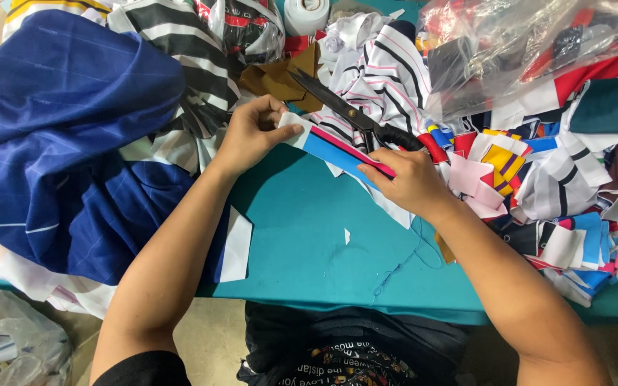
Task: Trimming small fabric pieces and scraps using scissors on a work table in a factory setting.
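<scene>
A striped fabric strip (337,152), white at one end with blue and pink-red bands along its length, lies stretched across the far middle of the teal table (309,236), held at both ends. The left hand (252,132) pinches the strip's white end between thumb and curled fingers. At the strip's other end the right hand (409,179) is closed over it, pressing it down onto the table. Just beyond the strip, large black-handled scissors (345,107) lie with their dark blades pointing away from it, the handles just beside the right hand; whether that hand touches them I cannot tell. To the right of the strip spreads a heap of small cut scraps (559,186) in white, pink, yellow, blue and brown, with a clear plastic bag of pieces (509,50) behind it. To the strip's left sits a bulky pile of dark blue cloth (66,136), and beyond the strip lies black-and-white striped fabric (388,71).
</scene>
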